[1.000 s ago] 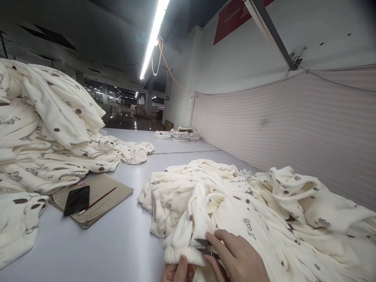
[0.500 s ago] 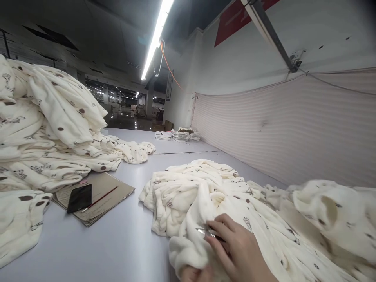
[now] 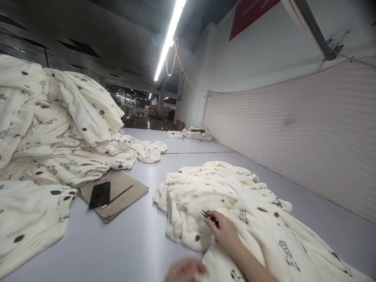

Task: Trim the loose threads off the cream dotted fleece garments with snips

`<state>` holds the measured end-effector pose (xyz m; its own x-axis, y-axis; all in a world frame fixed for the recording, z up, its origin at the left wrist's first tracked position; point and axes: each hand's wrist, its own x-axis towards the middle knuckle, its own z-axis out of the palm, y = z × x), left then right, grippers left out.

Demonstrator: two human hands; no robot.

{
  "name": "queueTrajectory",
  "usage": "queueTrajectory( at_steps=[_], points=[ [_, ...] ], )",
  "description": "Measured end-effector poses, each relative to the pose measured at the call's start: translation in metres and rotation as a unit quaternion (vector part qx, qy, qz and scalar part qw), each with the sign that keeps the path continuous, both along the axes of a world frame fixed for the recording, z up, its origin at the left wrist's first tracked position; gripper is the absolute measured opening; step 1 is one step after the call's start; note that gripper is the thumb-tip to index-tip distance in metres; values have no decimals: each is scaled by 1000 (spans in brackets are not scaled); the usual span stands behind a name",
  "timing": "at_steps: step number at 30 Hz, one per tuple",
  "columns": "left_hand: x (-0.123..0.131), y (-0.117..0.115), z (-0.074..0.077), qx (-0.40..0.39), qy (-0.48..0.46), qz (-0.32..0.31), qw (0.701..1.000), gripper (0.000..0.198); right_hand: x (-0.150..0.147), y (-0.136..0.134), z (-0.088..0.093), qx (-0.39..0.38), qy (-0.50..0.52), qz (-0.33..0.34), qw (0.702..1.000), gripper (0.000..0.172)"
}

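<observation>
Two hands at a pale table (image 3: 117, 250) among heaps of cream, printed cloth. Right hand (image 3: 225, 231): fingers and thumb closed around small scissors (image 3: 213, 220), blades pointing away from the wrist over the near pile (image 3: 214, 184). Left hand (image 3: 185, 270): low at the near edge, blurred; whether it is spread or pinching something cannot be told. The near pile lies before the person, its left side gathered in layered folds, its right side trailing loosely along the table. A taller heap (image 3: 79, 125) stands to the left, with a flatter piece (image 3: 35, 221) in front of it. Judged by these quantities, the work seems partway along; which heap is finished and which is waiting cannot be told, and no cut is visible. Between the heaps: a sheaf of papers (image 3: 129, 196) bearing a phone (image 3: 100, 194) and a slim red pencil (image 3: 119, 195)
</observation>
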<state>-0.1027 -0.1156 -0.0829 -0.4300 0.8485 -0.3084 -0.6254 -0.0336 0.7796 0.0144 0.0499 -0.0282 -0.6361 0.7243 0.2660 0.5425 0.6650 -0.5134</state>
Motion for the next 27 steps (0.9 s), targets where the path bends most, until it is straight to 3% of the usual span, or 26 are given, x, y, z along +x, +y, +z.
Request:
queueTrajectory(
  at_steps=[4,7,9,13,17,20,27],
  points=[
    [-58,38,-4,-34,93,127,987,28,-4,-12,-6,4,-2,24,1000,22],
    [-85,68,-3,-30,136,159,978,25,-10,-18,-9,20,-2,50,999,21],
    [-90,84,-2,-17,166,160,973,22,-11,-16,-11,46,9,57,997,20],
    [-75,94,-2,11,231,162,959,27,-13,-10,-7,71,44,46,995,19],
    [-45,77,-1,11,316,183,931,34,-18,-14,4,100,56,65,991,17],
    [-25,66,2,14,380,184,906,19,-21,-24,13,200,37,82,976,16],
    [1,67,3,42,441,192,876,13,-31,-39,19,431,-53,55,899,24]
  ],
)
